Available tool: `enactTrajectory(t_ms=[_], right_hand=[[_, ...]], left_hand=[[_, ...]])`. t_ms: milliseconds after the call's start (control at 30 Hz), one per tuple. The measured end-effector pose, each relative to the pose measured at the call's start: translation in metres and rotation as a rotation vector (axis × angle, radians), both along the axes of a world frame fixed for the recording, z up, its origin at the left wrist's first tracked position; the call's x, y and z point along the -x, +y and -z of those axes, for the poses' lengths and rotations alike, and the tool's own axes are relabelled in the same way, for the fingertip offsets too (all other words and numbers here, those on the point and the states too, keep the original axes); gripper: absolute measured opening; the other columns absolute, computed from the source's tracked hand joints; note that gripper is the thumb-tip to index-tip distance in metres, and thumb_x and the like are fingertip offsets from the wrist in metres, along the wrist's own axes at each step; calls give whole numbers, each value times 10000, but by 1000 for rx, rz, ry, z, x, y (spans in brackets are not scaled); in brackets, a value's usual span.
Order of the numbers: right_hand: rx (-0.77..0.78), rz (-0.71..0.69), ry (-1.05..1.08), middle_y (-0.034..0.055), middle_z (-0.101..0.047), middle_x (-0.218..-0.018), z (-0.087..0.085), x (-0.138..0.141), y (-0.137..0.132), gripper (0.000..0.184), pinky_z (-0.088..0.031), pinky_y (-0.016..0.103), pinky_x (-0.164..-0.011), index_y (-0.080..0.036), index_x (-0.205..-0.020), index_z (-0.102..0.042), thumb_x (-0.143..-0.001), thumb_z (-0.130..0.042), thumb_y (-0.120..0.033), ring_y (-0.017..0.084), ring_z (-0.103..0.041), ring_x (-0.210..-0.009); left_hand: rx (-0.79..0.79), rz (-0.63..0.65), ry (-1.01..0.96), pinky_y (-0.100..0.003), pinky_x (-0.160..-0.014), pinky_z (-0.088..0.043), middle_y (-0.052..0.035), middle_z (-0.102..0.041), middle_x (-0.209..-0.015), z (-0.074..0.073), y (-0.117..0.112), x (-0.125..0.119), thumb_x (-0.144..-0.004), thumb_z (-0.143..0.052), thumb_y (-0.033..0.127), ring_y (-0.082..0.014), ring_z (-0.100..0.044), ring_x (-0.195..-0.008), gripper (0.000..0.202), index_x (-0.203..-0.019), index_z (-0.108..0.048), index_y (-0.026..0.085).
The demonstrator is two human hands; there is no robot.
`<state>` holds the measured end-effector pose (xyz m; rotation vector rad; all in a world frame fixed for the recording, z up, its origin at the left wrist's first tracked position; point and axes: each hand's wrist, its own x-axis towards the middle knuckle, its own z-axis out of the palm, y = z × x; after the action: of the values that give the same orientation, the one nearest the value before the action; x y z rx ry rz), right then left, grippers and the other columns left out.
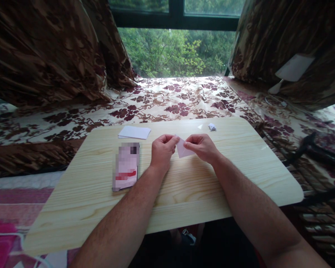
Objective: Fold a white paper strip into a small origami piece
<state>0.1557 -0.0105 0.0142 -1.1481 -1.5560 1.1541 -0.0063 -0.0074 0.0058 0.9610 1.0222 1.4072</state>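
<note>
At the far end, a dark-framed window [173,52] full of green trees, flanked by heavy brown floral curtains [44,48] bunched to either side. Below it, a cream cloth with maroon flowers [170,100] spread over a ledge. Nearer, filling the middle, a pale wood-grain table top with rounded corners [212,193].

On its left part, lying flat, a pink-and-red rectangular object like a phone [126,166]. Just beyond that, a small stack of plain white paper sheets [134,132], apart from both hands.

At the table's centre, two bare forearms reaching in from below. Left hand [162,150]: thumb and forefinger closed on the left edge of a small white folded paper piece [182,150], other fingers curled under. Right hand [203,147]: likewise pinching the right side, partly covering it. Paper held between the two hands, just above the wood, tilted up on edge.

Near the far edge, well apart from the hands, a tiny folded white paper shape [212,127] and, just beside it, a smaller white scrap [200,126].

Looks like folding part-way through: held paper already creased down to a small pointed form but not closed up, one little shape seemingly finished at the far edge, the stack untouched.

Shows no legible brand, label or writing anywhere; face of the phone-like object blurred out and unreadable.
</note>
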Motion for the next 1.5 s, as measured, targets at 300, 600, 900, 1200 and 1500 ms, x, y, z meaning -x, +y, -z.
enactTrajectory(t_ms=[300, 600, 900, 1200, 1500], right_hand=[[21, 44, 101, -16, -578, -607, 1, 0, 3, 285, -336, 256, -550, -143, -685, -674, -741, -743, -414, 100, -451, -567], [67, 110, 257, -8, -607, -627, 0, -3, 5, 353, -384, 266, -566, -165, -676, -659, -665, -810, -484, 111, -486, -573], [45, 81, 254, -8, -608, -634, 2, -4, 6, 380, -391, 259, -554, -157, -704, -674, -679, -814, -509, 106, -490, -573], [15, 118, 237, -2, -632, -636, 6, -4, 9, 349, -421, 259, -546, -158, -726, -691, -698, -809, -485, 115, -523, -568], [6, 217, 267, -5, -652, -635, 1, 3, 6, 251, -469, 265, -580, -177, -673, -656, -686, -795, -385, 121, -560, -580]], left_hand=[[15, 40, -25, -204, -440, -274, 32, -523, -530, -3, 0, 1, -720, -787, 341, -61, -410, -452, 237, -734, -654, 145], [84, 214, -18, -213, -448, -337, -12, -587, -547, -6, -3, 2, -683, -818, 373, -79, -477, -461, 287, -703, -660, 134], [57, 209, -4, -210, -452, -338, -3, -576, -537, -4, -3, 3, -679, -831, 349, -74, -469, -461, 282, -692, -651, 133], [-5, 194, 76, -219, -465, -354, -6, -578, -559, 1, -2, 2, -730, -791, 436, -83, -472, -491, 320, -757, -694, 132], [-37, 95, 127, -256, -611, -506, -19, -664, -688, 1, -5, -3, -693, -810, 397, -124, -601, -612, 302, -788, -674, 145]])
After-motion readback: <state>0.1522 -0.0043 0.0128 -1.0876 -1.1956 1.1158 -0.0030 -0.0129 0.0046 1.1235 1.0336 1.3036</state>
